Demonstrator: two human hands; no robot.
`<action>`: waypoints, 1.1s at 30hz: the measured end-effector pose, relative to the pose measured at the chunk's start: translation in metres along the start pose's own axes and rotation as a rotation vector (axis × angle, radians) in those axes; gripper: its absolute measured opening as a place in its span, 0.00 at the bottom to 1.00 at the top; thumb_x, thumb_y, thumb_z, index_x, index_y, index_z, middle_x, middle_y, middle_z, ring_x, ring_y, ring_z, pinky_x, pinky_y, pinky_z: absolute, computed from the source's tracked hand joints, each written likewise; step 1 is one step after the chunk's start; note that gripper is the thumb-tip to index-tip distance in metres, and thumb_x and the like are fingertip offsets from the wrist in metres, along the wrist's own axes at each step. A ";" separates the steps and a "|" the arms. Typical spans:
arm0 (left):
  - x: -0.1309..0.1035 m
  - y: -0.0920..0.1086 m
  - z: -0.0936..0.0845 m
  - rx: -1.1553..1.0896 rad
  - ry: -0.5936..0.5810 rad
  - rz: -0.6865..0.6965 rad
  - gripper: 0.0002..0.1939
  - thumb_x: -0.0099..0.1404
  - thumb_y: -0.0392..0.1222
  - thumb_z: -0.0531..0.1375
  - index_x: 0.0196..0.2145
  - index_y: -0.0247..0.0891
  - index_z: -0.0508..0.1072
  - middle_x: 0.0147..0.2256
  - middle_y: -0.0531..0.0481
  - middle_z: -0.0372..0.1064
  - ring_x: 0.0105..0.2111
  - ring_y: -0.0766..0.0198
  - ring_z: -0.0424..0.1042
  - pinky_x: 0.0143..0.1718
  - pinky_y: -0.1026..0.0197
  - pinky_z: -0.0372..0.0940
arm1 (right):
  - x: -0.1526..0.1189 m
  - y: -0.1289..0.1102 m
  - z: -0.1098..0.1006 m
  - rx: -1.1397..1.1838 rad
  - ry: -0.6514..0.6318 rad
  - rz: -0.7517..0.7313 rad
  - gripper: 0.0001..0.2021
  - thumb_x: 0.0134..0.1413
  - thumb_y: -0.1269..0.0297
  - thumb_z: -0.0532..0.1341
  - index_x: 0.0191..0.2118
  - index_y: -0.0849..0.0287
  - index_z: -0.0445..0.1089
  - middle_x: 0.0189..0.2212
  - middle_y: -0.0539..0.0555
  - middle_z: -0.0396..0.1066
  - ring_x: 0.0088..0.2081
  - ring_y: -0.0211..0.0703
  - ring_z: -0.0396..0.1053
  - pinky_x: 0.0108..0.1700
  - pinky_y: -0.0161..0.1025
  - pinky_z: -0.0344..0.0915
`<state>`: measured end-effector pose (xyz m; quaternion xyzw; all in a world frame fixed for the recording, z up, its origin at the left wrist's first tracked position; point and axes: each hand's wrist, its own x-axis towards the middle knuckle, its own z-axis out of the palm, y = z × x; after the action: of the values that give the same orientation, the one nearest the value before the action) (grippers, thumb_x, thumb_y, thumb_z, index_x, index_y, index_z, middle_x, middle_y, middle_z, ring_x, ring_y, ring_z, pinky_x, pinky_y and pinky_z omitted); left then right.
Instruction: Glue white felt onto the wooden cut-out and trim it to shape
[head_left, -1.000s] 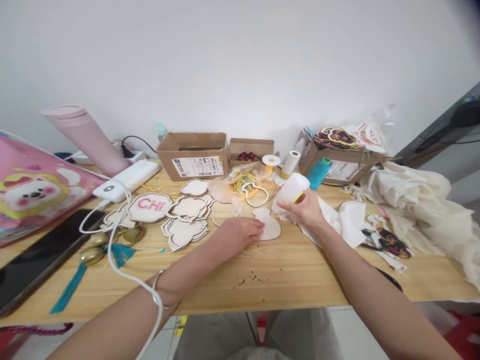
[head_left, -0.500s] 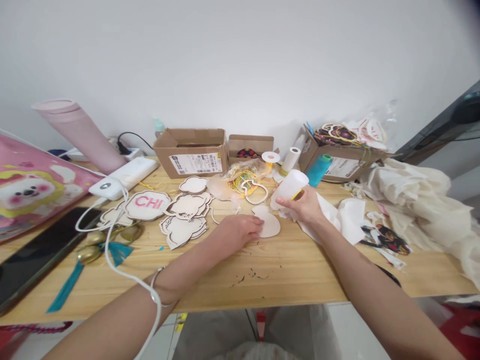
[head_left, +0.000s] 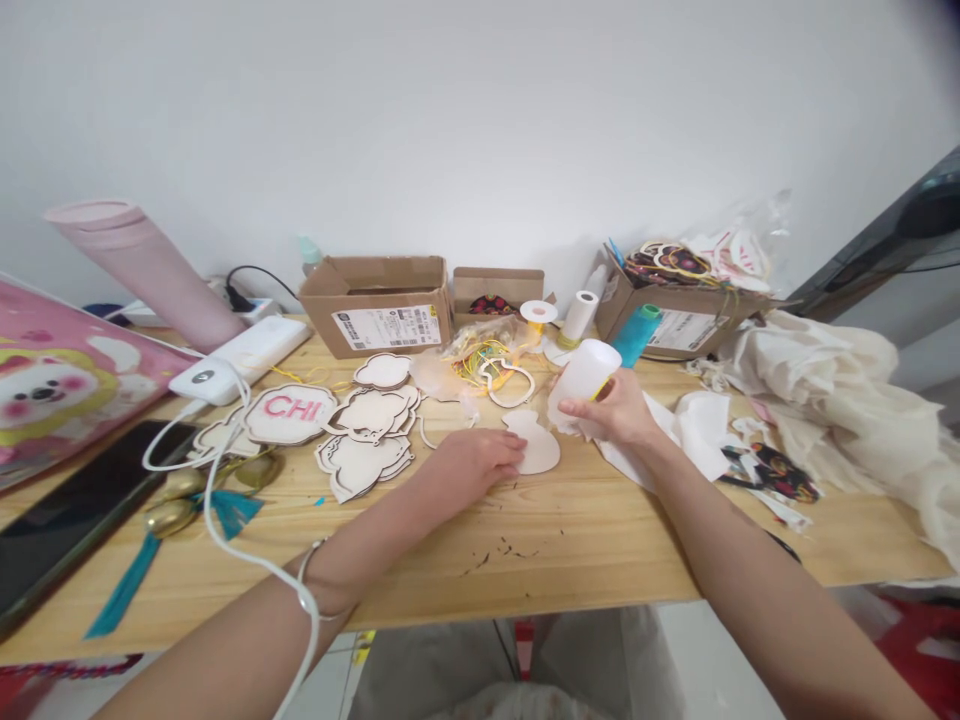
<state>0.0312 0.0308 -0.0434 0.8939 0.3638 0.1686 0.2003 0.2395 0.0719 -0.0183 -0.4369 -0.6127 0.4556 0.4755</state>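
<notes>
My right hand point(head_left: 616, 410) is wrapped round a white plastic bottle point(head_left: 589, 378) with a yellow patch on its side. The bottle is tilted, and its lower end is hard to make out against white cloth point(head_left: 694, 435). My left hand point(head_left: 484, 462) lies low on the table, fingers stretched out and touching the left edge of a pale gourd-shaped cutout point(head_left: 539, 447). That cutout rests flat between both hands. Behind it is a gourd-shaped outline frame point(head_left: 511, 384). Left of my left hand lie stacked wooden cutouts point(head_left: 367, 462) and a plaque point(head_left: 291, 413) lettered in pink.
Cardboard boxes point(head_left: 375, 305) stand along the wall, with a teal thread cone point(head_left: 639, 336) and a white roll point(head_left: 580, 317) near the right one. A white cable point(head_left: 247, 545) crosses my left forearm. A phone point(head_left: 82, 520) and gold bells point(head_left: 171, 515) lie left; crumpled fabric point(head_left: 847, 400) lies right.
The bottle in my right hand has moved very slightly to the right. My left hand stays at the gourd-shaped cutout. The view has shifted a little.
</notes>
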 end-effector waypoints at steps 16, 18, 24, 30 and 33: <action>0.001 0.001 -0.001 0.011 -0.011 -0.016 0.11 0.61 0.39 0.54 0.38 0.40 0.75 0.46 0.50 0.69 0.48 0.63 0.67 0.50 0.61 0.59 | 0.001 0.002 -0.002 0.030 0.014 -0.045 0.16 0.24 0.61 0.71 0.25 0.61 0.70 0.24 0.52 0.72 0.26 0.43 0.69 0.30 0.40 0.66; 0.000 0.002 -0.001 0.021 -0.015 -0.012 0.11 0.61 0.38 0.54 0.38 0.38 0.75 0.46 0.49 0.69 0.48 0.63 0.67 0.50 0.61 0.59 | 0.001 0.003 -0.002 0.037 0.014 -0.025 0.17 0.23 0.61 0.71 0.25 0.61 0.69 0.24 0.52 0.72 0.27 0.43 0.69 0.30 0.40 0.66; -0.001 0.000 0.000 0.012 -0.004 0.002 0.11 0.61 0.39 0.54 0.38 0.38 0.75 0.46 0.50 0.69 0.48 0.64 0.67 0.50 0.63 0.59 | -0.001 0.000 -0.007 0.038 -0.047 0.015 0.17 0.25 0.62 0.70 0.28 0.62 0.69 0.26 0.53 0.72 0.28 0.44 0.68 0.31 0.41 0.66; 0.000 0.001 0.000 0.009 -0.005 -0.004 0.11 0.61 0.38 0.54 0.38 0.39 0.75 0.46 0.51 0.69 0.47 0.64 0.67 0.50 0.62 0.59 | -0.001 0.001 -0.010 0.047 -0.086 0.021 0.18 0.25 0.61 0.71 0.27 0.62 0.69 0.25 0.53 0.72 0.27 0.44 0.69 0.30 0.40 0.66; 0.000 0.002 0.000 0.007 -0.020 -0.008 0.11 0.61 0.39 0.53 0.38 0.39 0.75 0.46 0.50 0.69 0.48 0.64 0.67 0.49 0.62 0.60 | -0.001 0.003 -0.012 0.041 -0.072 0.024 0.19 0.25 0.60 0.71 0.28 0.63 0.69 0.25 0.54 0.72 0.27 0.43 0.68 0.29 0.39 0.66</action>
<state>0.0320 0.0300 -0.0423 0.8948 0.3658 0.1577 0.2013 0.2514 0.0736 -0.0199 -0.4180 -0.6145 0.4891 0.4566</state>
